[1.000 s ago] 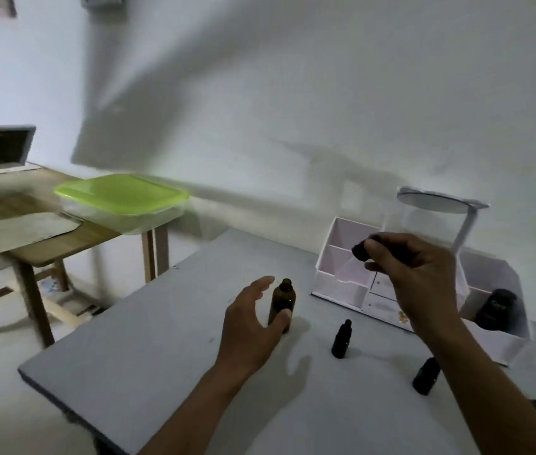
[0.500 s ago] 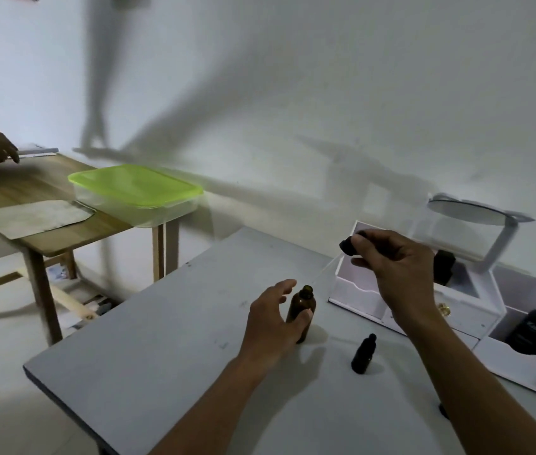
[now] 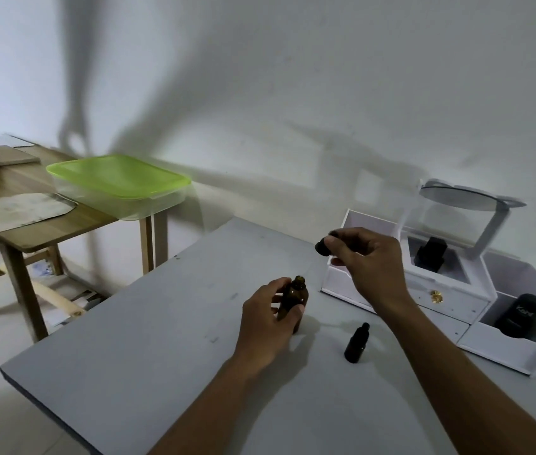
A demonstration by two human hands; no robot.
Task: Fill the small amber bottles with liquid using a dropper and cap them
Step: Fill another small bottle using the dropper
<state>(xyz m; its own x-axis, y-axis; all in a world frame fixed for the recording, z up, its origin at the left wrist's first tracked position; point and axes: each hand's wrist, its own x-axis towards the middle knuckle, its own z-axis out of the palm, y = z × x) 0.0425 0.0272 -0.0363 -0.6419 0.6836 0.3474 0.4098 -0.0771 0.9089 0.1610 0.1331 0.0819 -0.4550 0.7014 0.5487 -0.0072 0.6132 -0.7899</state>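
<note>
White lettering on black jar [image 3: 520,315] in white organizer [image 3: 506,351], too blurred to read surely

I see a grey bench [image 3: 148,372]. On it an open amber bottle [image 3: 294,298] stands upright near centre, a small capped bottle [image 3: 356,343] at its four o'clock, and a white organizer [image 3: 457,303] at two o'clock.

Both hands [image 3: 268,323] forward (fingers curled).
</note>
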